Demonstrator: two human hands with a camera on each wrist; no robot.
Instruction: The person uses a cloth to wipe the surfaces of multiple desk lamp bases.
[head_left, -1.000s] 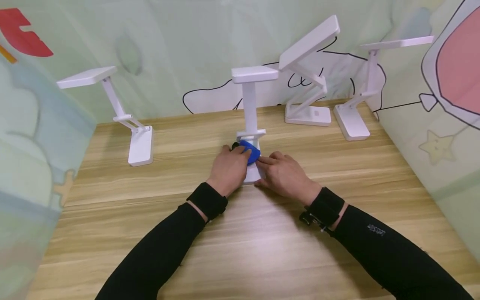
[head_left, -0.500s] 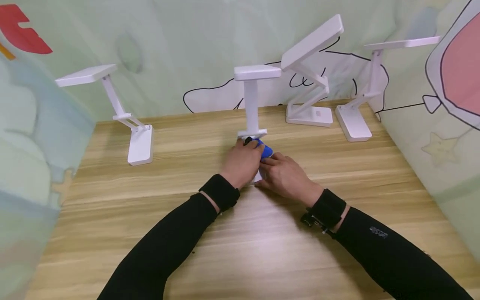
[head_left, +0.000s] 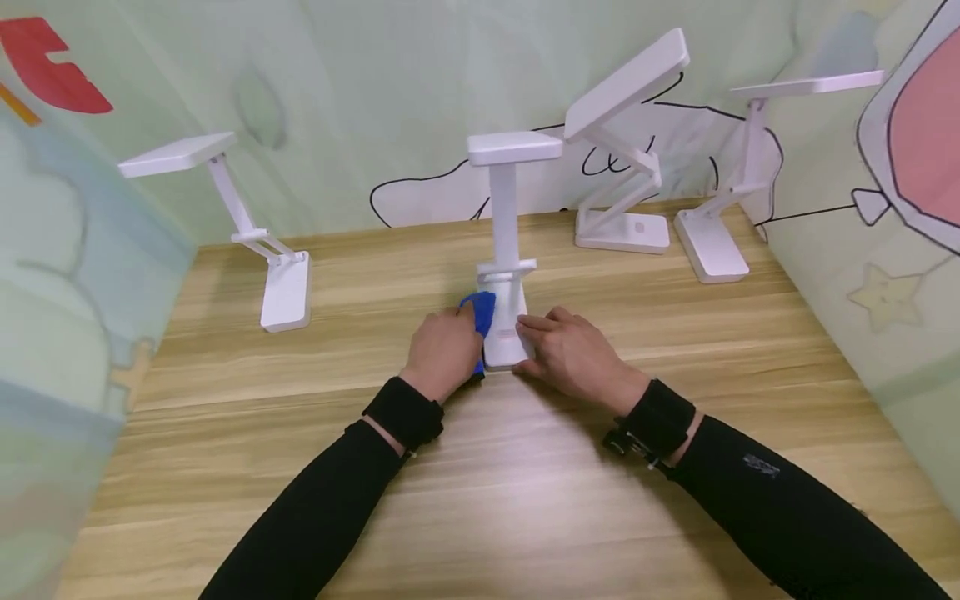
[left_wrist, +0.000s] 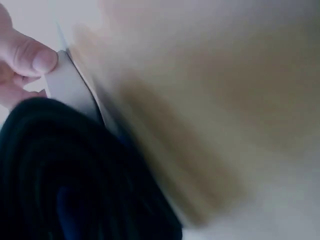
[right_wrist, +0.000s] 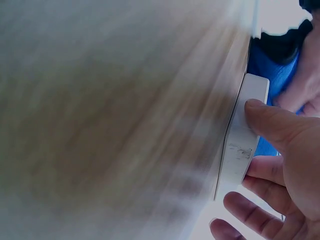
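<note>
A white folding desk lamp point(head_left: 504, 208) stands upright at the middle of the table. My left hand point(head_left: 442, 354) grips a blue cloth point(head_left: 482, 310) with black trim, against the left side of the lamp's base. From the right, my right hand point(head_left: 573, 354) holds that base. In the right wrist view, its thumb presses the front edge of the white base point(right_wrist: 239, 150), with two fingertips on the top side. Blurred dark material fills the lower left of the left wrist view, where the right thumb also shows on the base point(left_wrist: 70, 85).
Another white desk lamp point(head_left: 287, 292) stands at the left. Two more, a tilted-head lamp point(head_left: 622, 232) and a far-right lamp point(head_left: 712, 246), are at the back right. Printed fabric walls point(head_left: 315, 100) close in the wooden table point(head_left: 360, 300) at the back and sides.
The left hand and blue cloth first move right across the lamp's base, then back left and down to its left side, uncovering the base top. The right hand stays in place.
</note>
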